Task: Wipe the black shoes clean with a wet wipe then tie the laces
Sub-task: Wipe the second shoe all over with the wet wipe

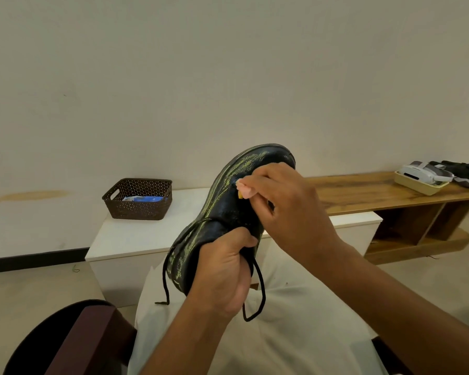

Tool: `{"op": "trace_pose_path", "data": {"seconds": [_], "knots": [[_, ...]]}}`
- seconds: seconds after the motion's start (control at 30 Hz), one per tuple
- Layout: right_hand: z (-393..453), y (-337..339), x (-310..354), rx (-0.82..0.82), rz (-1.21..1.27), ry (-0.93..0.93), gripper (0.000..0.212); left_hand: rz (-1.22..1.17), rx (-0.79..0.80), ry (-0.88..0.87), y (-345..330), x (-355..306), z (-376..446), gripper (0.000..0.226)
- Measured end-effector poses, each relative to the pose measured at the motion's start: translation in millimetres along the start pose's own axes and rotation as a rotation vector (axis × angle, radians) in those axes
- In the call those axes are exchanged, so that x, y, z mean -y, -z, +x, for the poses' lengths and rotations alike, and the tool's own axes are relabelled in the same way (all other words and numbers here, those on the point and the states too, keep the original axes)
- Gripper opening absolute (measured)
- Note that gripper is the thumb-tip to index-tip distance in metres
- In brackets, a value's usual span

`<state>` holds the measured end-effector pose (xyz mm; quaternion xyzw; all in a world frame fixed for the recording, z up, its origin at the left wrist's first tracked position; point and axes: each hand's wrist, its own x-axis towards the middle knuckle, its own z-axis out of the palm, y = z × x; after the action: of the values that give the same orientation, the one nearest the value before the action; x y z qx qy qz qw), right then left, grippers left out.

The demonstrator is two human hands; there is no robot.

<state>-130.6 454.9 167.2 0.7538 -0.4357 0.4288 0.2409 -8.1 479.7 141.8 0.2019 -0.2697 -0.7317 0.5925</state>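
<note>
A black shoe (228, 207) with yellow-green smears is held up in front of me, toe pointing up and away. My left hand (222, 274) grips it at the heel and collar. Two untied black laces (257, 290) hang down below that hand. My right hand (284, 209) pinches a small bunched wet wipe (245, 190), pinkish with a yellow stain, and presses it against the shoe's upper near the toe. Most of the wipe is hidden under the fingers.
A brown perforated basket (138, 200) holding a blue packet (144, 198) stands on a white low cabinet (146, 234) ahead. To the right runs a wooden bench (390, 193) with a cream tray, a white headset and dark items. A dark chair arm (73, 339) is at lower left.
</note>
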Motion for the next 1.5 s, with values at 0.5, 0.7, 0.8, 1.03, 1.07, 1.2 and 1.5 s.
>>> {"op": "trace_pose_path", "data": {"seconds": [0.5,0.7,0.8,1.03,1.07,1.2,1.5], "knots": [[-41.7,11.6,-28.5,-0.032,-0.026,0.044,0.015,-0.278,0.200,0.172,12.4,-13.7,13.1,0.066],[-18.1,-0.9,-14.7,0.004,0.019,0.134,0.017,-0.372,0.196,0.255,15.9,-10.3,14.0,0.063],[-28.2,4.3,-26.6,0.024,-0.014,0.109,0.017,-0.346,0.176,0.225,18.3,-16.6,18.6,0.064],[-28.7,6.2,-29.9,-0.054,0.028,0.060,0.016,-0.448,0.200,0.302,17.3,-13.4,18.4,0.066],[-24.2,2.8,-24.8,-0.052,0.043,0.075,0.014,-0.464,0.213,0.313,17.8,-12.4,17.8,0.067],[-24.5,-3.7,-20.2,-0.035,0.034,0.080,0.016,-0.487,0.228,0.308,20.6,-14.7,20.3,0.070],[-30.7,23.1,-40.5,-0.093,0.049,-0.173,0.015,-0.303,0.234,0.139,28.5,-14.1,24.7,0.071]]}}
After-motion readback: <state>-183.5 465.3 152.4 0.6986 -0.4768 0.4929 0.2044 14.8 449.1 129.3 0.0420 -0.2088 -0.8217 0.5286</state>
